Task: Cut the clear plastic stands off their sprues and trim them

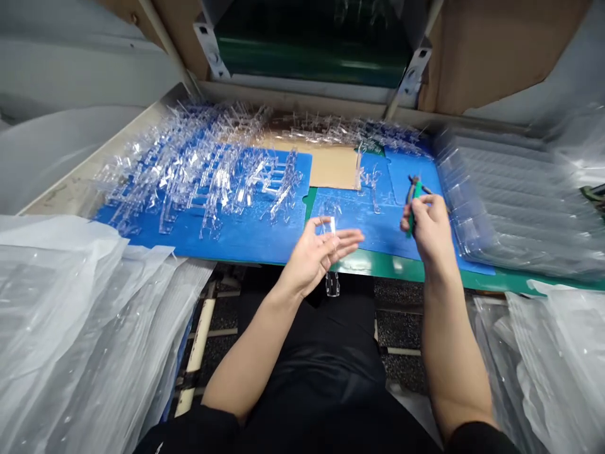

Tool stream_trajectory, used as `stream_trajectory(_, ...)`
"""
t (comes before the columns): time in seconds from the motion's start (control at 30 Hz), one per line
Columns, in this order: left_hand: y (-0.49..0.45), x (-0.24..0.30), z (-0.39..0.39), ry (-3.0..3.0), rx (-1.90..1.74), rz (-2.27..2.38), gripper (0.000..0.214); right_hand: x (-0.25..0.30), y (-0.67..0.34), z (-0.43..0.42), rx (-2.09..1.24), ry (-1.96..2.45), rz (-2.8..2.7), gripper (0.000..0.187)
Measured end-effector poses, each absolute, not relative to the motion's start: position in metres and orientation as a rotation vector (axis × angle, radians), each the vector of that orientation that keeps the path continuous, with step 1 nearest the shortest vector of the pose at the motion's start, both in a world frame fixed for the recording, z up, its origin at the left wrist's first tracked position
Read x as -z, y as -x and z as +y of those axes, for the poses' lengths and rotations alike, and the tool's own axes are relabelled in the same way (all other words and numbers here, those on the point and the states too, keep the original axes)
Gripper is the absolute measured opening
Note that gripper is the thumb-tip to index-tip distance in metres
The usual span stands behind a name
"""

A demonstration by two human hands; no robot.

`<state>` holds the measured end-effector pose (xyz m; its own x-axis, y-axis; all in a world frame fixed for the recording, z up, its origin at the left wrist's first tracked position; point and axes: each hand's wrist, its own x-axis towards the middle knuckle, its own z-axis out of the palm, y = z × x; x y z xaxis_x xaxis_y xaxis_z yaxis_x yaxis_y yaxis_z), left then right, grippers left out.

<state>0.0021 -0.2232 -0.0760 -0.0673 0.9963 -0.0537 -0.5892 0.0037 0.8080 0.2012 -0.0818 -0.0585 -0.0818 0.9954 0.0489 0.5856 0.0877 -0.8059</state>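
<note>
Near the front edge of the blue-covered table, my left hand (326,249) holds a clear plastic part (333,285) between thumb and fingers. Its lower end hangs below the palm, and the other fingers are stretched out. Farther right, my right hand (428,224) is wrapped round green-handled cutting pliers (414,208), whose dark jaws point away from me. Whether those jaws are open cannot be made out. Beyond my left hand, a few loose clear plastic pieces (373,183) lie on the blue sheet (373,230).
Many tangled clear plastic sprues (222,180) cover the left and back of the table. Stacked clear trays (524,202) stand at the right. A cardboard piece (333,167) lies mid-table. White plastic bags hang at left (85,328) and right (562,340). A green conveyor belt (312,57) overhangs the back.
</note>
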Motion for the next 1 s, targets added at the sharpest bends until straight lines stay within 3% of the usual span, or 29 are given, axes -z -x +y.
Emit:
stream_trajectory(0.13, 0.008, 0.055, -0.235, -0.560, -1.635, 0.790, 0.042, 0.068, -0.189, -0.209, -1.349, 1.133, -1.328, 0.032)
stream_trajectory(0.3, 0.008, 0.047, -0.240, -0.546, -1.639, 0.779, 0.038, 0.090, -0.167, -0.280, -1.650, 1.146, -1.229, 0.031)
stream_trajectory(0.53, 0.013, 0.055, -0.250, -0.602, -1.629, 0.867, 0.036, 0.074, -0.172, -0.280, -1.502, 1.166, -1.343, 0.027)
stream_trajectory(0.67, 0.022, 0.064, -0.275, -0.922, -1.626, 0.952, 0.033, 0.066, -0.187, -0.276, -1.497, 1.109, -1.520, 0.032)
stream_trajectory(0.83, 0.030, 0.076, -0.309, -1.513, -1.551, 1.148, 0.023, 0.058, -0.203, -0.260, -1.197, 1.033, -1.946, 0.024)
stream_trajectory(1.0, 0.034, 0.077, -0.321, -1.919, -1.528, 1.260, 0.022, 0.034, -0.206, -0.256, -0.807, 0.862, -2.307, 0.032)
